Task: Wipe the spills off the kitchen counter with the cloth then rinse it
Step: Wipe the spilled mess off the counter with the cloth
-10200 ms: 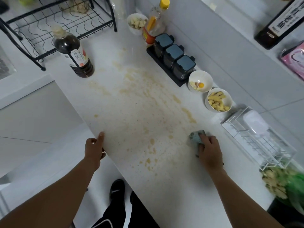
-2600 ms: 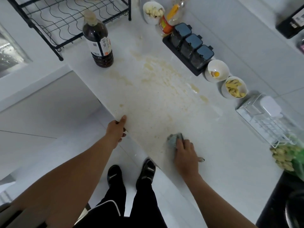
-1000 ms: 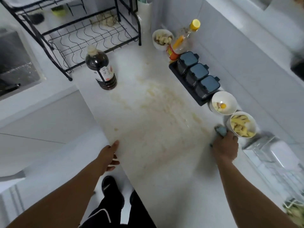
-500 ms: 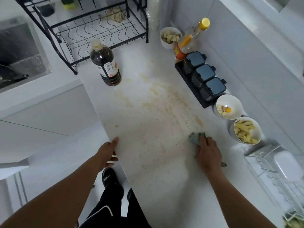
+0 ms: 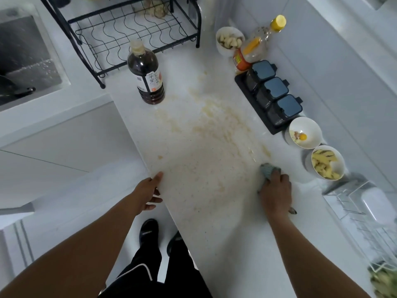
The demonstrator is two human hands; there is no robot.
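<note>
My right hand point(image 5: 276, 193) has its fingers point(image 5: 277, 176) curled down over the bunched cloth point(image 5: 267, 171), pressing it flat to the tabletop point(image 5: 247, 244) toward the back edge, near the bowl of cut strips point(image 5: 327, 162), so it drags the spill point(image 5: 214, 147) rather than skating over it. My left hand point(image 5: 148, 193) grips the tabletop's front edge, thumb on top and fingers loosely apart below, probably to brace me. Yellowish smears spread from the cloth up to the dark bottle point(image 5: 147, 76), so wiping looks unfinished and rinsing comes later.

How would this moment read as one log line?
right hand presses cloth on counter | left hand grips edge | spill remains
</note>
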